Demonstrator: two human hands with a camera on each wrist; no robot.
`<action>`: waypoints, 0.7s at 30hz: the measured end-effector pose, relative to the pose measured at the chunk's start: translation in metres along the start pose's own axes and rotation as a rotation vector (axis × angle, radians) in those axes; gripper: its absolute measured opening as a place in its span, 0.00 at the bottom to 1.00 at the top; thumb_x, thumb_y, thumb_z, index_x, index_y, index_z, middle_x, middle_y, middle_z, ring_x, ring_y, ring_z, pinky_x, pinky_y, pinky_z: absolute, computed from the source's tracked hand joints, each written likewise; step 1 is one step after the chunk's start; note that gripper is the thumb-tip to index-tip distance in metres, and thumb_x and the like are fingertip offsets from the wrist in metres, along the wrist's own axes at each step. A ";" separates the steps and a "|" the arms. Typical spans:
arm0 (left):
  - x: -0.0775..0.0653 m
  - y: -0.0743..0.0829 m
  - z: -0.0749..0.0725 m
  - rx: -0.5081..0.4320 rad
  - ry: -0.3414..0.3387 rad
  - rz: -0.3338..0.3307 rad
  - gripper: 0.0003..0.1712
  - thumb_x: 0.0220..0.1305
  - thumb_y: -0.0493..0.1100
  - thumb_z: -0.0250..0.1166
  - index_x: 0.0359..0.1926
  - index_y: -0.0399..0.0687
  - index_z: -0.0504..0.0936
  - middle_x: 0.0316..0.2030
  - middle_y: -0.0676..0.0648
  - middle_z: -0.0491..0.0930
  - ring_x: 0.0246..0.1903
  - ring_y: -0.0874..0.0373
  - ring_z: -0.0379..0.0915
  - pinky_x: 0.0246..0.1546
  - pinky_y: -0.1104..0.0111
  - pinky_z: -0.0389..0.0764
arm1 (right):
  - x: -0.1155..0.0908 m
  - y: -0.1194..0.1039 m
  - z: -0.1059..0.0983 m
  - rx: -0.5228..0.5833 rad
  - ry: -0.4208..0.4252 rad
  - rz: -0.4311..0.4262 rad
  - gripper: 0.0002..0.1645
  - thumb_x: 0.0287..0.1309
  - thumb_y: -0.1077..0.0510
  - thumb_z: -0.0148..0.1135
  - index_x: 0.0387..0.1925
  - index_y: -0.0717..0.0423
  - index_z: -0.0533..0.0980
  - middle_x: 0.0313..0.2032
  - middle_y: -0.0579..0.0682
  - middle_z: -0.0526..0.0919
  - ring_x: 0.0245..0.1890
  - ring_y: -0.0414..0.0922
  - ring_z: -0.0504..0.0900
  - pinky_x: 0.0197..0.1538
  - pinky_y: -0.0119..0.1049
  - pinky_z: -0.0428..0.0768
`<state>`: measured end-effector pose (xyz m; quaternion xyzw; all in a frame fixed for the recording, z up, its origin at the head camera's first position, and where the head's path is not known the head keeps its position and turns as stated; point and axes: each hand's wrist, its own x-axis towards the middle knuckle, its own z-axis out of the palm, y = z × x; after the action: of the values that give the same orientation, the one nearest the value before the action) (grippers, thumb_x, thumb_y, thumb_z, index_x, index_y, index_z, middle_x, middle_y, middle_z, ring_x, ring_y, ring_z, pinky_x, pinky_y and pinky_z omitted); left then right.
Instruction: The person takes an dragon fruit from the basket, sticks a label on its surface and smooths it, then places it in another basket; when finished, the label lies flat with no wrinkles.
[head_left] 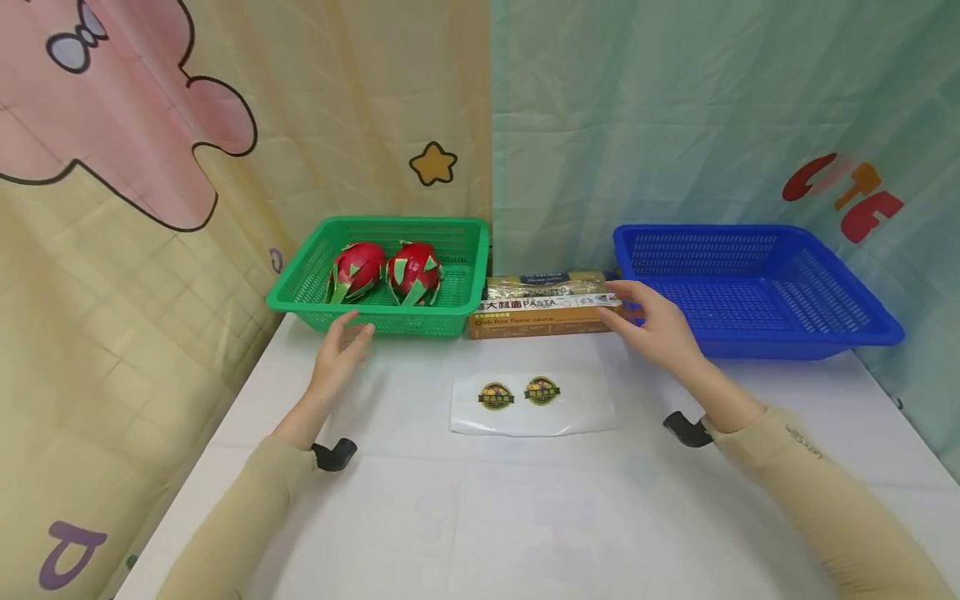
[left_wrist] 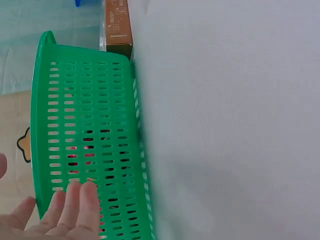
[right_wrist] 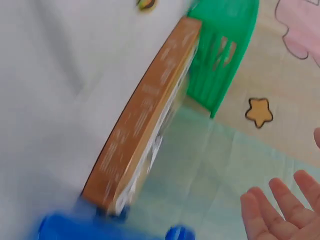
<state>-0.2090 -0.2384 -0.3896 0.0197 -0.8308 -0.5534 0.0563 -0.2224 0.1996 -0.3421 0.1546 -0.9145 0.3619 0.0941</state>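
Note:
My left hand (head_left: 333,362) hovers at the front of the green basket (head_left: 390,319), fingers loosely bent and holding nothing. Inside that basket lie two red dragon fruits (head_left: 360,267) with green scales. My right hand (head_left: 660,329) is spread at the right end of a brown pasta box (head_left: 536,322), its thumb and fingertips overlapping the box's end in the head view. In the right wrist view those fingers (right_wrist: 280,215) look apart from the box. Behind the box lies a clear pack of spaghetti (head_left: 543,286) with a dark label.
A blue basket (head_left: 780,337) stands at the back right, just beyond my right hand. On the white table (head_left: 487,517), in front of the box, lies a flat white plastic bag (head_left: 525,421) with two round stickers. Printed curtains (head_left: 675,108) hang behind and beside the table.

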 end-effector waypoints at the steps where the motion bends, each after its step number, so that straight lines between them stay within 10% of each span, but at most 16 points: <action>1: 0.003 -0.001 0.002 -0.073 0.015 -0.025 0.36 0.70 0.54 0.51 0.71 0.44 0.52 0.62 0.34 0.63 0.57 0.45 0.66 0.56 0.51 0.68 | 0.004 -0.002 0.005 0.071 -0.002 0.005 0.31 0.62 0.45 0.58 0.61 0.57 0.67 0.58 0.59 0.72 0.54 0.57 0.73 0.53 0.53 0.73; 8: 0.027 -0.006 0.010 -0.432 0.166 -0.121 0.21 0.68 0.47 0.57 0.57 0.44 0.66 0.50 0.40 0.70 0.45 0.54 0.76 0.53 0.58 0.73 | 0.034 -0.017 0.036 0.315 -0.058 -0.008 0.24 0.63 0.49 0.58 0.56 0.58 0.71 0.51 0.56 0.77 0.52 0.51 0.75 0.54 0.48 0.74; 21: 0.040 -0.012 0.017 -0.669 0.353 -0.079 0.07 0.60 0.34 0.64 0.36 0.46 0.73 0.29 0.50 0.77 0.29 0.61 0.80 0.35 0.72 0.79 | 0.096 -0.056 0.091 0.440 -0.152 -0.070 0.19 0.62 0.52 0.60 0.51 0.56 0.75 0.47 0.52 0.79 0.46 0.46 0.77 0.47 0.41 0.76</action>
<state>-0.2509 -0.2310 -0.4041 0.1273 -0.5803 -0.7839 0.1804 -0.2975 0.0772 -0.3452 0.2300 -0.8120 0.5364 0.0014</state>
